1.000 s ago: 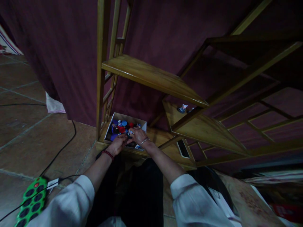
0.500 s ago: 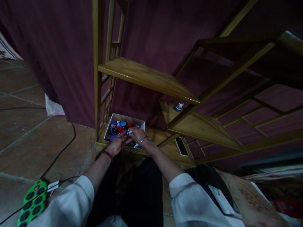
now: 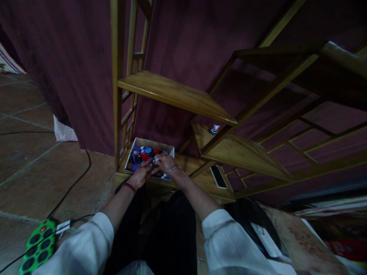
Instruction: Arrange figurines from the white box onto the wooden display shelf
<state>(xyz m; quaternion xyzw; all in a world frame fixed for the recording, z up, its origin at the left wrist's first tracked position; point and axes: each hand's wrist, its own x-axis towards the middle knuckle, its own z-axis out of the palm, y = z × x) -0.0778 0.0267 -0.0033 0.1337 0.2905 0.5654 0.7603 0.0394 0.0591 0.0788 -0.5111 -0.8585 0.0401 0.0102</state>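
Observation:
A white cardboard box (image 3: pixel 149 142) stands on the low wooden shelf, filled with small blue, red and dark round pieces and little figures. My left hand (image 3: pixel 140 175) rests at the box's near edge, fingers stretched over the pieces. My right hand (image 3: pixel 165 163) is over the box's middle, its fingertips pinching a small white piece (image 3: pixel 156 159). The two hands nearly touch. A red beaded bracelet circles my left wrist, and a silver bangle circles my right. Much of the box's near side is hidden behind my hands.
A wooden shelf unit (image 3: pixel 177 93) rises ahead against a maroon curtain (image 3: pixel 71 76). A small figurine (image 3: pixel 214 130) stands on a lower shelf, and a black phone (image 3: pixel 218 177) lies to the right of the box. A green power strip (image 3: pixel 38 244) and black cables lie on the tile floor at left.
The whole view has drifted slightly, with the shelf moving left in the frame. My hands have stayed over the box, with no clear change in their hold.

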